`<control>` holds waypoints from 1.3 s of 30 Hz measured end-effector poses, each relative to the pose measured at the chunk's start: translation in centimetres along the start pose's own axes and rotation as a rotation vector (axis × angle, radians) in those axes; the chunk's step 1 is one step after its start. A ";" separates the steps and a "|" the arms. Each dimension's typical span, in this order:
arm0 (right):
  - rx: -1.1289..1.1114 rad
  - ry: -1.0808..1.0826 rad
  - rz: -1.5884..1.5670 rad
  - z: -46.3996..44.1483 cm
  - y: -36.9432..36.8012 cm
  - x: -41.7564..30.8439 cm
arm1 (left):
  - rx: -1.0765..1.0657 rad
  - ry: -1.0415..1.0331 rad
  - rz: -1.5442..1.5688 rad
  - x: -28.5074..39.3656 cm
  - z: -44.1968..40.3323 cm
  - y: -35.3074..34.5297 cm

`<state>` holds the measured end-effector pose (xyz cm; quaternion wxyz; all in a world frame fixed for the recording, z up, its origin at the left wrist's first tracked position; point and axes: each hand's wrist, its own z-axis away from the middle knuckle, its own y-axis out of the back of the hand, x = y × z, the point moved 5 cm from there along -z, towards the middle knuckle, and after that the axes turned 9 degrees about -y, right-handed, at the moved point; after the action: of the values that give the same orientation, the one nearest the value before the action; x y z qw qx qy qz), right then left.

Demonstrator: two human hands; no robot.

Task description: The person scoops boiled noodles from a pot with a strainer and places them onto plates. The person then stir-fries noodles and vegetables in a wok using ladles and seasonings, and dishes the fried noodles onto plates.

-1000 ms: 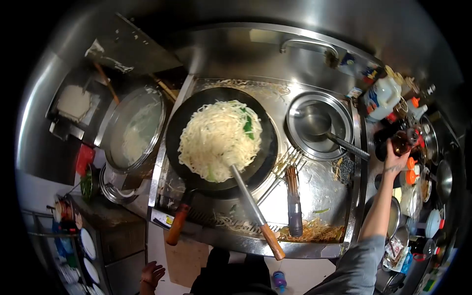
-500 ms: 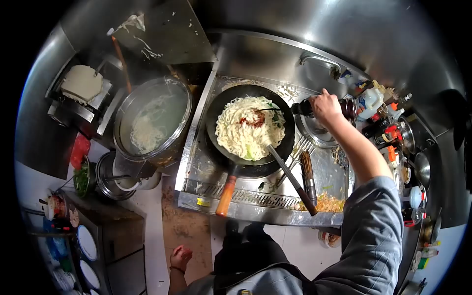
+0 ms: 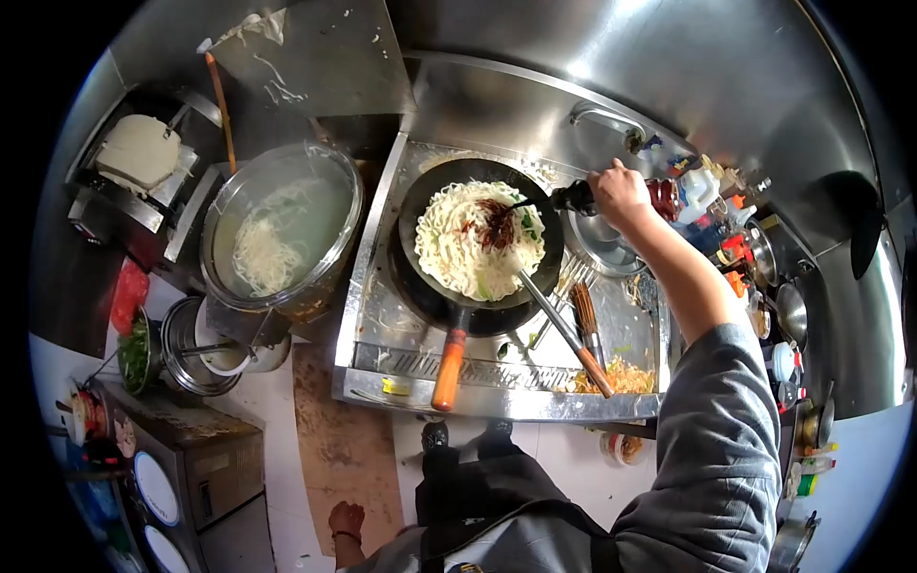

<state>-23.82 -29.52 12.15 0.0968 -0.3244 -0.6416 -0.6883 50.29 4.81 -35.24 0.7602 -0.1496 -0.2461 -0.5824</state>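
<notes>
My right hand (image 3: 621, 196) is closed around a bottle of dark sauce (image 3: 665, 199), tipped sideways with its neck toward the wok. A dark stream runs from its mouth onto the noodles (image 3: 457, 250), leaving a brown patch near their far side. Some green leaves show among them. They lie in a black wok (image 3: 413, 212) with a wooden handle (image 3: 449, 372). A ladle (image 3: 564, 329) rests with its head in the noodles and its handle over the stove's front edge. My left hand (image 3: 347, 519) hangs low near my body, fingers loosely bent, with nothing visible in it.
Left of the stove (image 3: 368, 334) stands a large pot (image 3: 353, 205) of cloudy water with noodles. A metal bowl (image 3: 604, 239) and a brush (image 3: 586, 315) lie right of the wok. Sauce bottles (image 3: 702, 191) crowd the right side. A faucet (image 3: 607, 115) is behind.
More dark sauce covers the noodles, and the brown patch has grown. My right hand and the bottle remain over the wok's right side. My left hand has turned and dropped slightly.
</notes>
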 end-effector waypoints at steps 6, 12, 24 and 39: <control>0.027 -0.072 -0.182 5.2 -4.1 3.8 | 0.025 -0.091 0.255 4.4 2.8 -12.9; -0.072 -0.241 -0.677 8.9 -9.8 5.9 | -0.132 -0.021 0.036 1.8 1.8 -26.9; 0.517 -0.854 -1.857 12.6 -24.8 19.1 | -0.338 -0.183 0.587 -3.1 -6.6 -40.2; 0.386 -1.503 -0.850 12.2 -49.3 34.5 | -1.054 -0.600 0.916 -2.0 -5.4 -40.6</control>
<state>-73.55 -0.42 -9.00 -0.5614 -0.4031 -0.7068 -0.1505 12.03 -7.56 -43.21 0.6545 -0.7322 -0.0449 -0.1832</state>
